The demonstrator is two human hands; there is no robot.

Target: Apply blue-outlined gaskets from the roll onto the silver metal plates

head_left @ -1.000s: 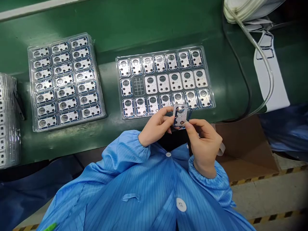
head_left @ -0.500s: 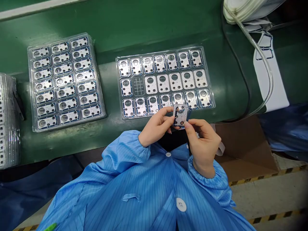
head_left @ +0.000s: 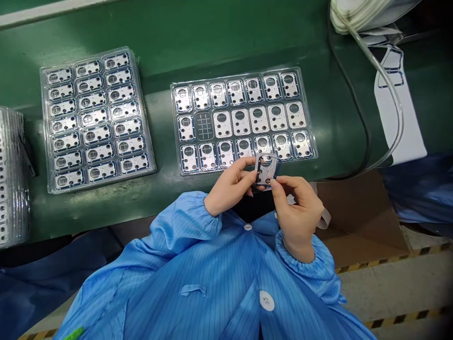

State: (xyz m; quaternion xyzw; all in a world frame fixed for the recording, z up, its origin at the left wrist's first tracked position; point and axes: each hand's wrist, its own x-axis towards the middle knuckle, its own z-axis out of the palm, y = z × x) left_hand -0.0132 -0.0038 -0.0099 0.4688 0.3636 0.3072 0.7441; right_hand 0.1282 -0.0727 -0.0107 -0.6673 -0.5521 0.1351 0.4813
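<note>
My left hand (head_left: 231,186) grips a small silvery metal plate (head_left: 267,171) by its left side, above the bench's front edge. The plate has a large round opening and several small dark holes. Along its right side shows a thin blue frame-shaped gasket (head_left: 278,169), slightly offset from the metal. My right hand (head_left: 299,208) pinches thumb and finger at the lower right corner, where gasket and plate meet; the fingertips behind are hidden. Just beyond the hands lies a clear plastic tray (head_left: 244,71) of similar plates, with one bare pocket (head_left: 203,126) in its middle row.
A stack of filled clear trays (head_left: 150,160) stands left on the green bench (head_left: 212,33), and another stack (head_left: 24,179) sits at the far left. On the right are a clear tube (head_left: 398,108), a black cable (head_left: 354,99) and a white paper strip (head_left: 403,127) bearing frame outlines.
Hardly anything differs. My right hand has shifted very slightly to the left; both hands keep the same hold on the plate and gasket.
</note>
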